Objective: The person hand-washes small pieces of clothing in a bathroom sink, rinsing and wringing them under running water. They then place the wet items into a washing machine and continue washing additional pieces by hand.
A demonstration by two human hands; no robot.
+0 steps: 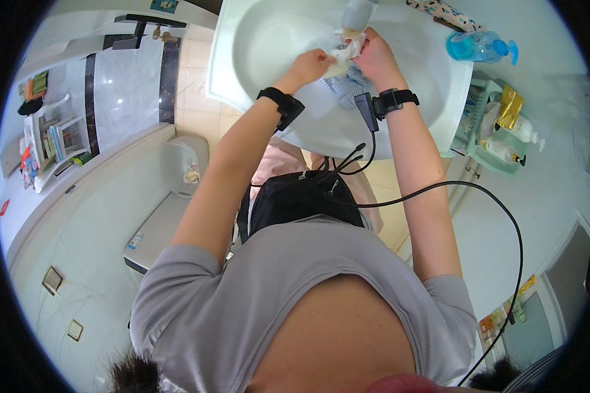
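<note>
Over the white washbasin point(285, 29), my left hand point(312, 66) has its fingers curled on a pale, wet-looking cloth point(338, 68). My right hand point(377, 56) grips the whitish upper part of the same cloth, close under the faucet point(358, 17). Below both hands a blue-and-white striped cloth point(348, 88) lies in the basin. Whether the pale cloth is one piece or two I cannot tell. Each wrist wears a black strap with a small device.
A blue pump bottle point(479, 47) and a patterned pouch point(445, 14) rest on the basin's right rim. Right of the basin stands a green plastic rack point(496, 159) with bottles. A black cable point(514, 221) loops past my right arm. A grey-lidded bin point(162, 226) stands at left.
</note>
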